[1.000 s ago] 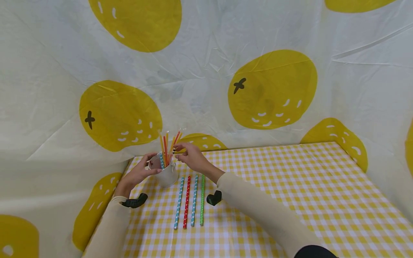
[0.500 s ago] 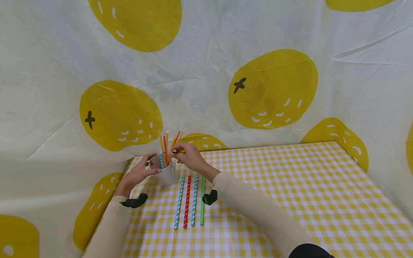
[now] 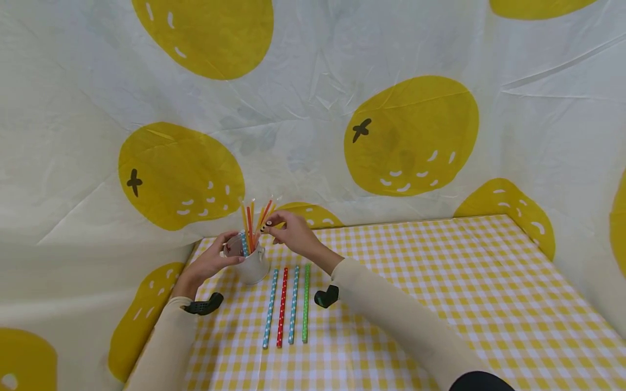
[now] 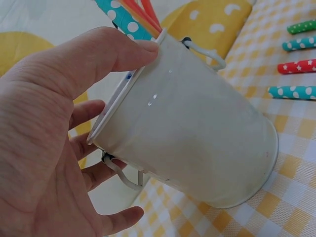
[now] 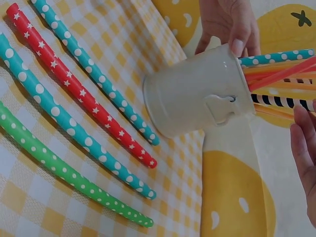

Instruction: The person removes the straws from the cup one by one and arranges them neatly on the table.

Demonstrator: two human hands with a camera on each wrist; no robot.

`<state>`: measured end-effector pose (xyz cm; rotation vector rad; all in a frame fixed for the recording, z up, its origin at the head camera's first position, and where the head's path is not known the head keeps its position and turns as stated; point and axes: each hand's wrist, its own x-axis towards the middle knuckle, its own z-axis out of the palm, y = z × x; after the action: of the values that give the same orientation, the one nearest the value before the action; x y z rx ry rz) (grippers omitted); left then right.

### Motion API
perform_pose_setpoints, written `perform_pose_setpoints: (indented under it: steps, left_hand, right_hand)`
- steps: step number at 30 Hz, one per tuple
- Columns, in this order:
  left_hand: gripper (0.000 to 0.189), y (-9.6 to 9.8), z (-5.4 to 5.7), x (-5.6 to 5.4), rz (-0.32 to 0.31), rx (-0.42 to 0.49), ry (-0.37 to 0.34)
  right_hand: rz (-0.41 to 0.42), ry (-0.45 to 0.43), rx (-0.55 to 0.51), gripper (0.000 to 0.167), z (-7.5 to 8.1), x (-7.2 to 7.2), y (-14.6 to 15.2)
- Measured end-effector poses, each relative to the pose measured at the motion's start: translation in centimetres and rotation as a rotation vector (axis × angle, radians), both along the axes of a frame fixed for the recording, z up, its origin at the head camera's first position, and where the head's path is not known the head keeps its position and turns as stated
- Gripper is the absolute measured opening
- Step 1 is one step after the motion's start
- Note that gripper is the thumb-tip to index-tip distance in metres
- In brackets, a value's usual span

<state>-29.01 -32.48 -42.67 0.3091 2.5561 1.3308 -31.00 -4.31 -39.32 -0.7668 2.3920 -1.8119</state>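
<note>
A white metal bucket (image 3: 253, 269) with small side handles stands at the table's back left. My left hand (image 3: 209, 265) holds its rim, thumb (image 4: 133, 54) on the near side, fingers beyond. Inside the bucket are a blue dotted paper straw (image 5: 276, 58), several thin orange and red straws (image 3: 250, 221), and a black-and-white striped straw (image 5: 279, 101). My right hand (image 3: 295, 236) pinches the striped straw above the rim; its upper end is hidden by the fingers. In front lie two blue dotted straws (image 3: 270, 309), a red starred straw (image 3: 282, 308) and a green dotted straw (image 3: 306, 304), side by side.
A yellow-and-white checked cloth (image 3: 440, 282) covers the table, stretching far to the right. White fabric with large yellow fruit shapes (image 3: 413, 136) hangs behind and along the left edge. A dark device (image 3: 326, 296) sits by the right wrist.
My right hand dipped slightly toward the bucket half a second ago and is now a little back up and to the right. The left hand, bucket and lying straws keep their places.
</note>
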Motion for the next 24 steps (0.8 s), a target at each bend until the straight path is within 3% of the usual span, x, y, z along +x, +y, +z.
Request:
perform_pose_setpoints:
  steps: [8,14,24]
  left_hand:
    - [0.085,-0.1,0.3,0.0,0.01,-0.027,0.006]
    - [0.086,0.0,0.5,0.3,0.006,-0.01,-0.006]
    - [0.084,0.0,-0.1,0.0,0.009,-0.014,-0.012]
  right_hand:
    - [0.003,0.038,-0.068,0.014,1.7,0.3,1.6]
    - [-0.043,0.079,-0.083,0.019,2.4,0.5,2.6]
    - [-0.073,0.139,-0.179,0.022,3.3,0.5,4.2]
